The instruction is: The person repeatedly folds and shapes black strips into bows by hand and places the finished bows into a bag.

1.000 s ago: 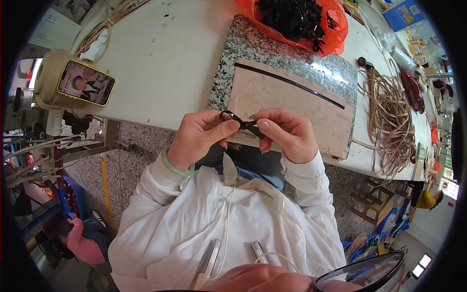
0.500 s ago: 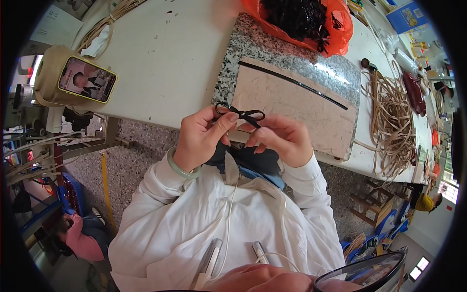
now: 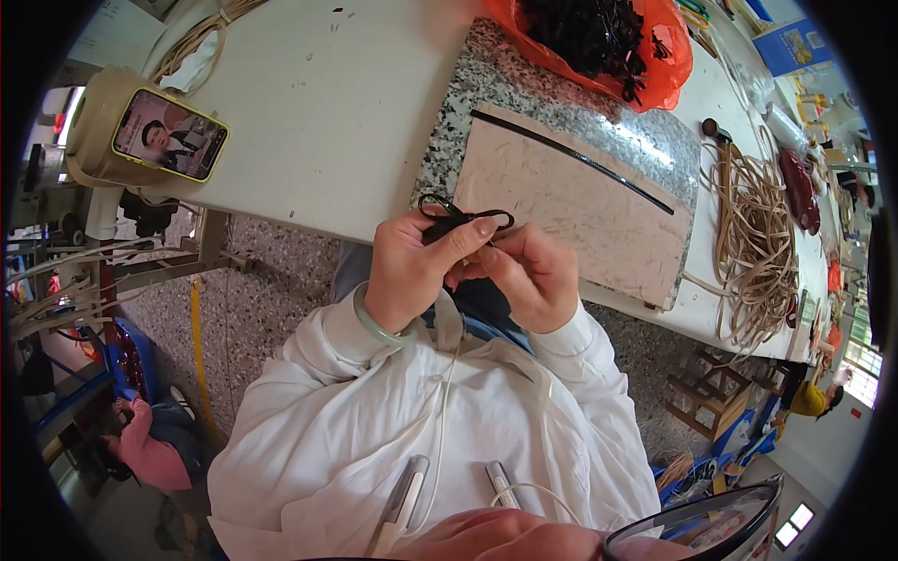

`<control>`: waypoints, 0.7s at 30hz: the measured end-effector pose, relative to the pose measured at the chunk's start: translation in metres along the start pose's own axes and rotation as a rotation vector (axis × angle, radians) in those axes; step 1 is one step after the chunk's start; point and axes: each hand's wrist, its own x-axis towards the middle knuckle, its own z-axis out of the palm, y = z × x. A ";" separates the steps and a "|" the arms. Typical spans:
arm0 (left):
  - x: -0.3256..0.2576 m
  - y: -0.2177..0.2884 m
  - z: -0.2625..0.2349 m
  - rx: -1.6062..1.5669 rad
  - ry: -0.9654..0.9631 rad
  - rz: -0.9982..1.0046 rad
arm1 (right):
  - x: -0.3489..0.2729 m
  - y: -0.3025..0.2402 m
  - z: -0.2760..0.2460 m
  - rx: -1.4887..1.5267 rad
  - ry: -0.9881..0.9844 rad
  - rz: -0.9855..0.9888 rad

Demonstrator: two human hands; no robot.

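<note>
1. The left hand [image 3: 412,266] pinches a small black bow [image 3: 460,218] between thumb and fingers, with a pale green bangle [image 3: 372,323] on that wrist.
2. The right hand [image 3: 528,271] is curled in close beside it, its fingertips meeting the left's at the bow's knot; how firmly it grips I cannot tell, since the fingers hide the contact.
3. The bow sits in the air at the near edge of the table [image 3: 309,122], its two loops sticking out left and right above the knuckles.
4. Just beyond it lies a pinkish board [image 3: 580,201] on a granite slab [image 3: 524,93], with a long black strip [image 3: 571,159] along the board's far edge.
5. An orange bag [image 3: 655,56] of black pieces lies at the far side, tan cords [image 3: 753,243] to the right, a phone [image 3: 168,136] far left.
6. Risk: the loops look loose, so a slack pinch could let the knot slip and the bow come undone.
7. Held past the table edge, a dropped bow would likely fall into the lap or to the floor.
</note>
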 end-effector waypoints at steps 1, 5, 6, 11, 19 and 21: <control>0.000 -0.002 0.002 -0.082 0.019 -0.006 | 0.000 0.001 0.001 -0.154 0.024 -0.104; -0.004 0.004 0.007 -0.231 0.078 -0.032 | 0.001 -0.006 0.006 -0.395 0.053 -0.273; -0.004 0.004 0.005 -0.232 0.076 -0.031 | 0.000 -0.004 0.006 -0.359 0.057 -0.286; -0.001 0.020 -0.006 0.053 -0.054 -0.076 | -0.003 -0.009 -0.006 -0.164 -0.035 -0.155; 0.002 0.019 -0.014 -0.056 -0.175 -0.122 | 0.010 -0.029 -0.023 0.215 0.102 0.349; 0.004 0.018 -0.021 -0.081 -0.173 -0.149 | 0.010 -0.029 -0.025 0.254 0.107 0.360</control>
